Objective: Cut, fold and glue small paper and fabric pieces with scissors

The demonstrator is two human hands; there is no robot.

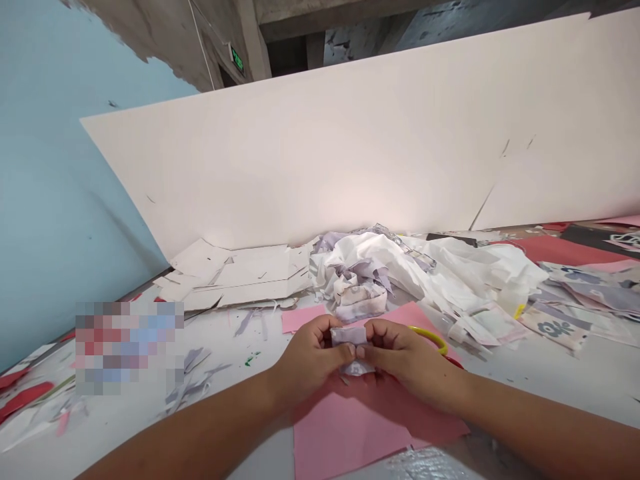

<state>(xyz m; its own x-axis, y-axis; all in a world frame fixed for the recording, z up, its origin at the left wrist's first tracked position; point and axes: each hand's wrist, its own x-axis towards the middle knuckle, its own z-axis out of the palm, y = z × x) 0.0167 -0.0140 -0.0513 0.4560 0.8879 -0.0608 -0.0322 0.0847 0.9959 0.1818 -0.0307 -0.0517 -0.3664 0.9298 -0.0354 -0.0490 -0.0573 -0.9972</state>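
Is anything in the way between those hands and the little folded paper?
No, nothing visible is. The left hand and right hand both touch the small folded paper directly, holding it above the pink paper sheet.

A large white board (300, 153) is leaning against the pale blue wall (60, 167) (a green exit sign (237, 60) is glowing beyond it), with crumpled white paper (380, 267) lying beside cardboard offcuts (235, 273).

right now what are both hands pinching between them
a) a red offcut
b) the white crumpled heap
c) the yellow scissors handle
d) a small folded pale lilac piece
d. The left hand and right hand meet on the small folded pale lilac piece, held above the pink paper sheet.
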